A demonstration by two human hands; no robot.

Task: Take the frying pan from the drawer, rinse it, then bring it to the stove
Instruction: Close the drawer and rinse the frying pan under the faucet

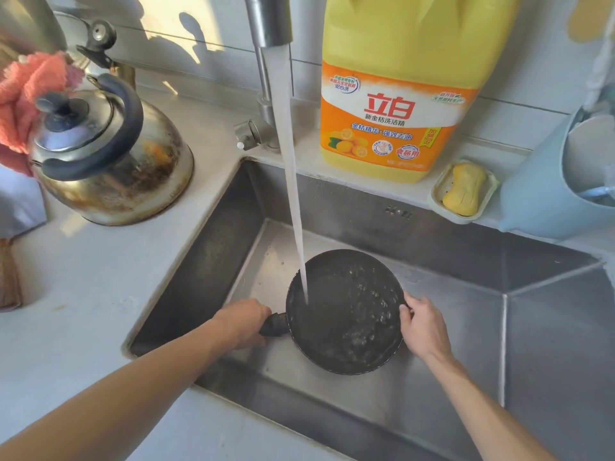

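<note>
A small black frying pan [346,314] is held low inside the steel sink [549,327]. Water streams from the faucet [269,21] into the pan's left side and bubbles across its bottom. My left hand [243,322] is closed around the pan's short black handle at the left. My right hand [422,324] grips the pan's right rim with thumb and fingers.
A stained metal kettle [109,151] stands on the counter left of the sink, with an orange cloth [26,94] beside it. On the back ledge are a large yellow dish soap bottle [399,84], a soap dish with yellow soap [464,188] and a light blue container [539,194].
</note>
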